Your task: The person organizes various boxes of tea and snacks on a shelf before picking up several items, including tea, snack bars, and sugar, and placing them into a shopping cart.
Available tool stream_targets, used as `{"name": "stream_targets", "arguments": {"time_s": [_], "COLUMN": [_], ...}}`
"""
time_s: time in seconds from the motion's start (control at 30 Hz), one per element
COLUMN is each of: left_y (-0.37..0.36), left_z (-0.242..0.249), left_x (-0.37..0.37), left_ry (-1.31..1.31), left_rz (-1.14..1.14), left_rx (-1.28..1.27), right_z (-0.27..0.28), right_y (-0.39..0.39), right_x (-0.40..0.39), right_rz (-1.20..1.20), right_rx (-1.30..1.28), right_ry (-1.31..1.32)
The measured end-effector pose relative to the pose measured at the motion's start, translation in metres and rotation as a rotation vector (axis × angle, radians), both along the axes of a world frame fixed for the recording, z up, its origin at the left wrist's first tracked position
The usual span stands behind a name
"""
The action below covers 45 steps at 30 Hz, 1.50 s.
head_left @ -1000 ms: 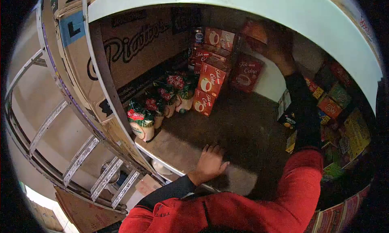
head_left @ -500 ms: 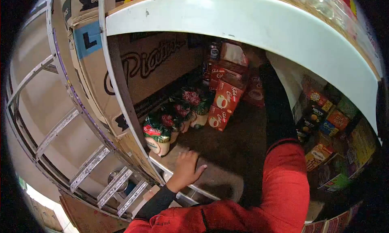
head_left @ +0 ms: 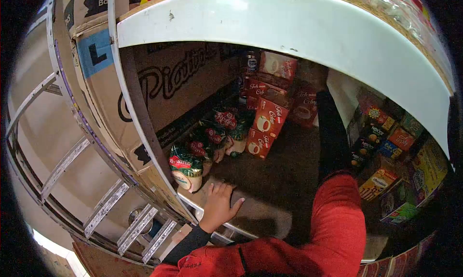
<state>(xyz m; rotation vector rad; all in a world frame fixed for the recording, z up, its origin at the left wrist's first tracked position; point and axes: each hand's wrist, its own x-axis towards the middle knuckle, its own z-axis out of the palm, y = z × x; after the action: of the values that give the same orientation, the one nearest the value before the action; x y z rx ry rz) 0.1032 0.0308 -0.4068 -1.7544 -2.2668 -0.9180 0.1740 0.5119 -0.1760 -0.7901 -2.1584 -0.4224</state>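
My left hand (head_left: 222, 207) rests with fingers apart on the front edge of the dark shelf, holding nothing. Just beyond it stand several green-and-white packets (head_left: 185, 168), lined up along the cardboard side. My right arm reaches deep into the shelf, and the hand at its end is hidden in shadow near the back stack. Red tea boxes (head_left: 270, 118) stand in the middle, two of them leaning at the front. Another red box (head_left: 305, 103) is beside the dark sleeve. A dark can (head_left: 251, 62) is at the back left of the stack.
A large cardboard box (head_left: 94, 91) and a metal ladder (head_left: 65, 168) are on the left. A white curved panel (head_left: 289, 24) crosses above the opening. On the right are black packets (head_left: 369, 139), an orange box (head_left: 378, 183) and a green box (head_left: 399, 200).
The view has shifted slightly. A red box's printed front now shows at the top of the back stack, where a pale surface showed before. My left hand stays on the edge.
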Motion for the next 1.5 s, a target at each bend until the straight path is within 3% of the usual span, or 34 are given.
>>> {"name": "stream_targets", "arguments": {"time_s": [0.27,1.0,1.13,1.2,1.3,1.37,1.5], "left_y": [0.001,-0.002,0.000,0.000,0.004,0.004,0.003], "left_z": [-0.003,-0.001,-0.006,-0.002,-0.002,-0.001,0.002], "left_x": [-0.003,0.001,0.000,-0.002,-0.003,-0.002,-0.001], "left_ry": [-0.051,-0.109,-0.098,-0.127,-0.127,-0.098,-0.115], "left_rz": [0.002,-0.008,0.008,-0.005,-0.025,-0.034,-0.045], "left_rx": [0.055,0.089,0.174,0.142,0.114,0.112,0.112], "right_z": [-0.108,-0.112,-0.103,-0.095,-0.092,-0.098,-0.104], "right_y": [0.081,0.077,0.093,0.091,0.063,0.034,-0.003], "right_x": [0.034,0.063,0.098,0.122,0.133,0.119,0.100], "right_rz": [-0.297,-0.544,-0.628,-0.553,-0.194,-0.015,0.037], "right_rx": [-0.177,-0.238,-0.253,-0.299,-0.350,-0.260,0.015], "right_ry": [0.031,0.169,0.155,0.052,-0.112,-0.144,-0.036]}}
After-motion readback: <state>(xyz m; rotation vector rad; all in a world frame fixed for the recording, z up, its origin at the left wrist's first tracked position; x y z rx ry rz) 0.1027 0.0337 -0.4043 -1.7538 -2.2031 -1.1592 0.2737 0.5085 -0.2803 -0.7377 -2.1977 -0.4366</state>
